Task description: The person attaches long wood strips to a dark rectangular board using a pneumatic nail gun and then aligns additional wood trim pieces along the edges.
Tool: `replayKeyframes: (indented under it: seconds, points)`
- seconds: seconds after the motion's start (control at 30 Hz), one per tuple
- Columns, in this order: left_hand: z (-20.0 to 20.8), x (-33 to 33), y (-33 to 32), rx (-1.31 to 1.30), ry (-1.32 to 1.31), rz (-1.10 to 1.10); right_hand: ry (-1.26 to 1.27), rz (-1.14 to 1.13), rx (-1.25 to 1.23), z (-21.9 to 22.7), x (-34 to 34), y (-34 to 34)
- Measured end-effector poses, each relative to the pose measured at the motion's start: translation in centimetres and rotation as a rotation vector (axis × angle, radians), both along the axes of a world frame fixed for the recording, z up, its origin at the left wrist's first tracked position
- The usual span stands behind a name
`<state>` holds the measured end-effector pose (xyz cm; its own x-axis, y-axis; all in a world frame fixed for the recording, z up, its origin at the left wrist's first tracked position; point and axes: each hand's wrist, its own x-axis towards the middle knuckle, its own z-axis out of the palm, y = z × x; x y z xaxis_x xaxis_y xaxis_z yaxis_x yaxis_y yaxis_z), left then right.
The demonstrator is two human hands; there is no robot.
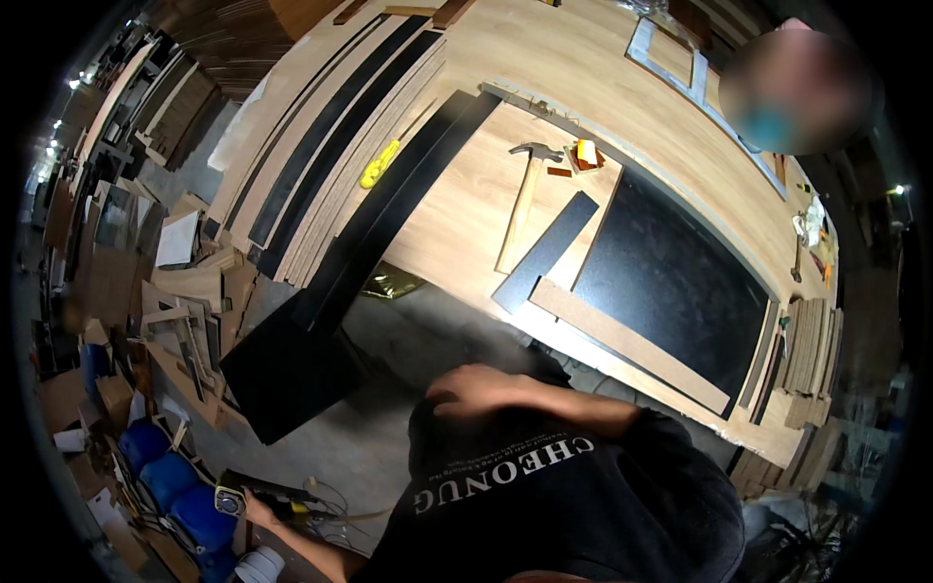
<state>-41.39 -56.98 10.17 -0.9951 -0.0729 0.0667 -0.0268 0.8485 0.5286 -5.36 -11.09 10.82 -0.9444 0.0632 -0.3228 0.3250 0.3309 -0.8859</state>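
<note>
Low at the left, my left hand [257,511] is closed around a black and yellow nail gun [277,498], which has a round end cap. A thin hose trails near it. My right arm is bent across my body, and my right hand [476,387] lies against the front of my black T-shirt [573,505]. Its fingers are blurred and partly hidden. Beyond it, on the wood-grain table [437,219], lie a claw hammer [528,199] with a wooden handle, a short black strip [546,253] and a black panel [671,272] edged with boards.
Long black and brown strips [350,126] lie on the table's left, with a yellow-handled screwdriver [380,164] on them. A black board [292,369] juts off the near left edge. Wood scraps [190,321] clutter the left floor. Across the table stands another person [792,92].
</note>
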Motion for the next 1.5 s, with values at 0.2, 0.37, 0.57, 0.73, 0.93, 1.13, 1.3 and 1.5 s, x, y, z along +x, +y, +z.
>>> replayKeyframes:
  seconds: [0.2, 0.37, 0.57, 0.73, 0.93, 1.13, 1.3, 1.5]
  points:
    - [-5.7, 2.7, -1.7, 0.158, -0.196, -0.038, 0.011, 0.033, -0.044, -0.1, -1.0, -0.7]
    - [-7.3, 7.4, 10.0, 0.529, -0.545, -0.070, -0.016, 0.005, 0.019, -1.0, -0.9, -1.1]
    - [-10.0, 14.0, 19.0, 0.423, -0.718, -0.522, -0.037, -0.197, 0.091, -1.0, 3.0, 0.2]
    - [-2.7, 18.1, 30.8, 0.391, -0.720, -1.289, -0.165, -0.557, 0.172, -0.1, 10.3, 0.2]
    - [-0.8, 21.9, 46.4, 0.362, -0.658, -1.778, -0.211, -0.863, 0.272, 1.0, 16.5, -2.5]
    - [-3.6, 27.8, 55.1, 0.071, -0.134, -1.580, -0.190, -1.263, 0.248, -0.4, 22.9, -6.1]
    - [-2.5, 31.0, 59.7, -0.162, -0.102, -1.407, -0.082, -1.477, 0.277, 0.5, 28.4, -6.1]
    - [-8.6, 27.5, 64.8, -0.342, 0.099, -1.238, -0.247, -1.547, 0.529, -0.1, 37.6, -3.8]
